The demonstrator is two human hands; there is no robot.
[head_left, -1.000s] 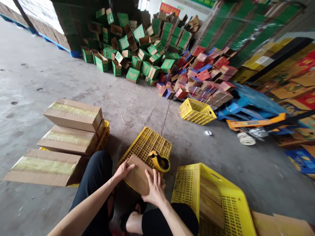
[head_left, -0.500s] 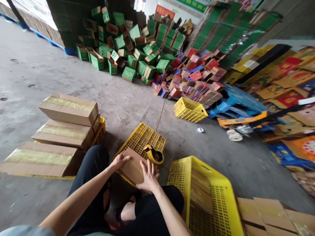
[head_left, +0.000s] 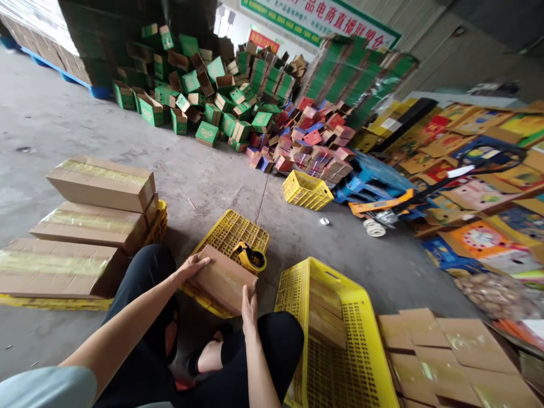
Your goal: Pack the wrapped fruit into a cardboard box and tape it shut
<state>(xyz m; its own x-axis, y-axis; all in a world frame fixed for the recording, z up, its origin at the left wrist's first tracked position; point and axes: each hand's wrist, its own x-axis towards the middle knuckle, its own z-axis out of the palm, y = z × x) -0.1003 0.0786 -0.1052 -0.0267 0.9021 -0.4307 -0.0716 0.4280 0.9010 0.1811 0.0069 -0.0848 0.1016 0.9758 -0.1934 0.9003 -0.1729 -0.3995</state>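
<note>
A small brown cardboard box [head_left: 223,279] lies tilted on an upturned yellow plastic crate [head_left: 232,231] in front of my knees. My left hand [head_left: 191,265] grips the box's upper left corner. My right hand [head_left: 249,304] holds its lower right edge, fingers pointing up. A yellow tape dispenser [head_left: 251,258] rests on the crate just beyond the box, touching neither hand.
A yellow crate [head_left: 340,328] holding flat cardboard stands at my right, with taped brown boxes [head_left: 450,351] behind it. Three taped long cartons [head_left: 91,218] are stacked on my left. Green boxes [head_left: 204,96], red boxes [head_left: 310,144], another yellow crate [head_left: 306,190] and a pallet jack [head_left: 382,207] lie ahead.
The view has swung right and up. My right hand slid from the box's top face down to its near right edge; the box now tilts more. My left hand stays at the corner.
</note>
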